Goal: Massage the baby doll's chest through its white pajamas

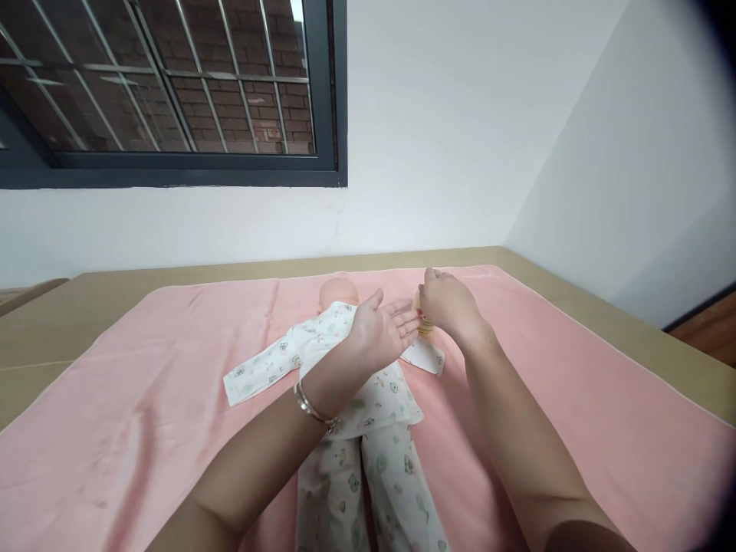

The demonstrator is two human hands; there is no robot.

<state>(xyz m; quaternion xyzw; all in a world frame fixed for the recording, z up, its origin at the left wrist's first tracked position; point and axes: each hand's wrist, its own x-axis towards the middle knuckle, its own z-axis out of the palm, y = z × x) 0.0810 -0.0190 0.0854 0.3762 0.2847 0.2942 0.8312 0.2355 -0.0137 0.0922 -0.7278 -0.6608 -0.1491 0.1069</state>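
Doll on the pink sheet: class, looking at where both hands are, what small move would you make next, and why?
Probably draw the doll's arm on through the sleeve. The right hand is closed around the doll's small hand at the cuff, while the left hand lies open and flat on the doll's chest, steadying it. The other sleeve lies spread out on the pink sheet.

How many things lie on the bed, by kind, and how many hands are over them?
Doll: 1
Pink sheet: 1
Small bottle-like item, held by the right hand: 1
Hands, counting the left hand: 2
Total: 5
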